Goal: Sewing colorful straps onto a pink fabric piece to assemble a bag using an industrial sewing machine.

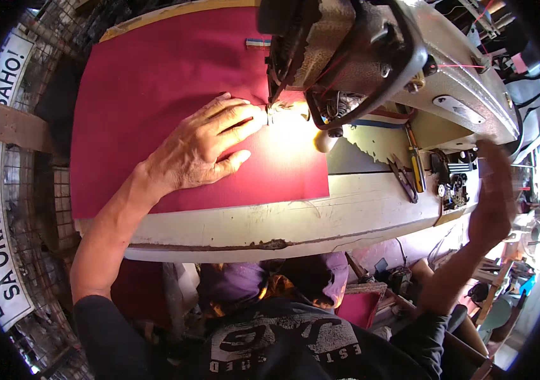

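Maroon sheet (149, 76) (cloth or vinyl, can't tell) lies on the chipped white table (219, 229), near a yellow-handled screwdriver (417, 171). The pebbly-textured sewing machine (466, 82) hides its edge. Left hand (203, 142) rests on it, fingers loosely spread, gripping nothing; right hand (493, 196) is blurred, can't tell openness or grip.

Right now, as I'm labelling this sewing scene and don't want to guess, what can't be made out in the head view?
All in the head view:
- right hand: fingers blurred, so whether they hold anything is unclear.
- flat maroon sheet: patch beneath the left hand is hidden by that hand.
- speckled grey metal sewing machine: top cut off by the upper edge.
- small metal presser foot: too small, glare-washed for detail.
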A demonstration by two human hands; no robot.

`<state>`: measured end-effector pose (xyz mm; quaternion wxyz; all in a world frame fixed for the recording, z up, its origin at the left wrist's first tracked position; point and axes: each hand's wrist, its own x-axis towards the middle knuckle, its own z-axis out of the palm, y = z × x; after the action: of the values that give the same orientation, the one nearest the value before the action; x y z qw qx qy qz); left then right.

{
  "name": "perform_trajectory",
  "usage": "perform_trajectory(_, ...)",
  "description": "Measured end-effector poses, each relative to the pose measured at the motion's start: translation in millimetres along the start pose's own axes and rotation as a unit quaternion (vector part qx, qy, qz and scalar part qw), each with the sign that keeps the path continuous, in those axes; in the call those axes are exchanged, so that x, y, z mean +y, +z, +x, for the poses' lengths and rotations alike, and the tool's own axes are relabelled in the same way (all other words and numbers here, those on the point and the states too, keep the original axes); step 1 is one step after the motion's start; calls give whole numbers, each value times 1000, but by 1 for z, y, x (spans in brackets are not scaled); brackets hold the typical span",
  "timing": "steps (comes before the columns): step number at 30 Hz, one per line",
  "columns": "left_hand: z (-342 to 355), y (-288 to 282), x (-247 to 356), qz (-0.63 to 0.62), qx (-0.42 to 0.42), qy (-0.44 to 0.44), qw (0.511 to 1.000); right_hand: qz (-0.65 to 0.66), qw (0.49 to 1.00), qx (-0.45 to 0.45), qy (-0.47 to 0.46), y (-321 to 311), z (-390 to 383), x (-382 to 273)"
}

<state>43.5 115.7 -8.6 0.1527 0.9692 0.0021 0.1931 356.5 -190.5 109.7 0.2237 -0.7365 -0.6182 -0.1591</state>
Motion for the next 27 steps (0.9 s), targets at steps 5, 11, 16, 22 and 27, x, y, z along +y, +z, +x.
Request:
perform_trajectory(5,2,-1,-4,-15,7,0,1000,-212,971,106,35,-68,75,154)
perform_trajectory(11,1,0,-7,-17,6,-3,1000,2,966,-86,244,-54,116,329)
perform_trajectory(16,2,-2,-10,-27,4,1,1000,-231,970,32,67,-35,30,315)
perform_trajectory(22,3,-2,-15,-25,6,3,1000,84,873,332,347,34,-116,288)
perform_trajectory(27,4,0,-15,-23,-3,-3,1000,-170,974,68,132,-76,6,347)
